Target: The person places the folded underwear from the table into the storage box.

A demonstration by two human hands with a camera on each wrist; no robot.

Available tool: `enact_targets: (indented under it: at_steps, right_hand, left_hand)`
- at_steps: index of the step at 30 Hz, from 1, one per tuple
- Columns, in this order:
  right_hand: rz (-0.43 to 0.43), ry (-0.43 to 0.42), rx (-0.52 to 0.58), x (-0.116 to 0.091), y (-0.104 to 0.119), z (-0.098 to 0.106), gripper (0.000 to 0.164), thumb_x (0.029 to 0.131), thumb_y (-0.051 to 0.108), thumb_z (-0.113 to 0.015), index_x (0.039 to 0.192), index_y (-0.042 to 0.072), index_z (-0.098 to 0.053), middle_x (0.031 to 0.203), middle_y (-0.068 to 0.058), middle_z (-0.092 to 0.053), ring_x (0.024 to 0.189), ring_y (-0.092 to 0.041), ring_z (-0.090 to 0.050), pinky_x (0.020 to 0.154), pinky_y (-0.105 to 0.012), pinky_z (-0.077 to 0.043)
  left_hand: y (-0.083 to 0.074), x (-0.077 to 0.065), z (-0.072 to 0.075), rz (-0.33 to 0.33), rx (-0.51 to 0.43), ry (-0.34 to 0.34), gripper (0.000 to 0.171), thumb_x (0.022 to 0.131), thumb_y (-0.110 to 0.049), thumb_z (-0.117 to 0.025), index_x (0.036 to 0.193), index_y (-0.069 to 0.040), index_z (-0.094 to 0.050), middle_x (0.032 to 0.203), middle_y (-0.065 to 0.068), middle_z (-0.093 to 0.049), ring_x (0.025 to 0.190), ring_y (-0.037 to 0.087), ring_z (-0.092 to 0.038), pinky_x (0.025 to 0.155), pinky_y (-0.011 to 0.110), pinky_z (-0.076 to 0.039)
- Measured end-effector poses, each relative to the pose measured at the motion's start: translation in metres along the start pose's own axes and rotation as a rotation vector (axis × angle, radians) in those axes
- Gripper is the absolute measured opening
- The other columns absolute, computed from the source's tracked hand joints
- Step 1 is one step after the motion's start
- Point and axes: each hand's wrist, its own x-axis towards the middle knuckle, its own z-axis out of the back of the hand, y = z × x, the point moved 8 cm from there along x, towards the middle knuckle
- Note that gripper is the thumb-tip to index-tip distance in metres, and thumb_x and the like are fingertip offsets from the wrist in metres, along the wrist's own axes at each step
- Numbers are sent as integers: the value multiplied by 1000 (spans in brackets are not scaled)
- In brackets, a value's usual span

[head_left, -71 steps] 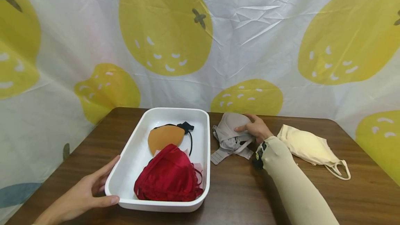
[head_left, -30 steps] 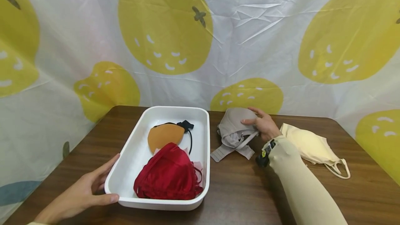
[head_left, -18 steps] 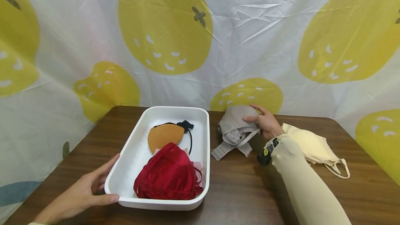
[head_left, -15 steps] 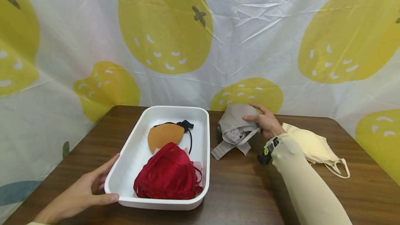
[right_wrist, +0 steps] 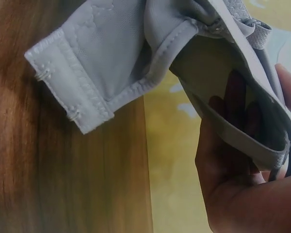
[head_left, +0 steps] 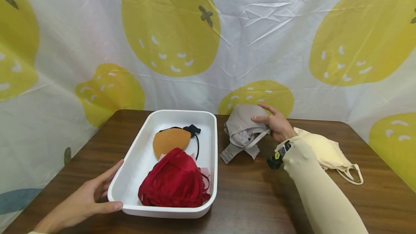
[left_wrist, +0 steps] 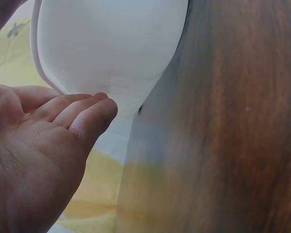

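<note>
My right hand [head_left: 276, 124] grips a grey bra [head_left: 242, 118] by one side of its cups, thumb on the outer face. In the right wrist view, fingers [right_wrist: 216, 145] lie behind the folded cups, and the hooked end of the band [right_wrist: 75, 82] hangs out to the left. My left hand [head_left: 82, 199] holds the near-left corner of a white tray [head_left: 167, 211], thumb at the front and fingers along the side wall. Inside the tray lie a red satin bra [head_left: 175, 181] and, behind it, an orange-brown cup [head_left: 170, 141] with black straps.
A cream strapped garment [head_left: 328, 149] lies on the brown wooden table [head_left: 248, 199] at the right, partly behind my right forearm. A lemon-print cloth [head_left: 256, 46] hangs along the table's far edge. Some pale pink fabric [head_left: 206, 172] shows beneath the red bra.
My right hand has lifted the grey bra's cups and shifted them slightly right and away, then a little back left. The band ends have drawn up. My left hand stays on the tray.
</note>
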Motion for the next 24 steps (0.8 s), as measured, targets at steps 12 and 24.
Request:
enact_targets:
  at_steps: [12,24]
  right_hand:
    - [22,12,53,-2,8,-4,80,92,2,-67,159,14,-25,89,8,-64,69,-6,-69,65,-22,-58]
    - [54,42,37,-7,21,-15,77,93,2,-66,159,15,-27,99,5,-61,71,-6,-68,66,-22,-59]
  left_hand:
    - [-2,1,-1,-33,14,-13,100,86,3,-73,162,-7,-8,141,42,-45,109,-1,-64,81,21,-58]
    - [2,0,-2,0,-10,-3,101,88,2,-72,163,-10,-6,144,41,-43,109,0,-64,81,22,-58]
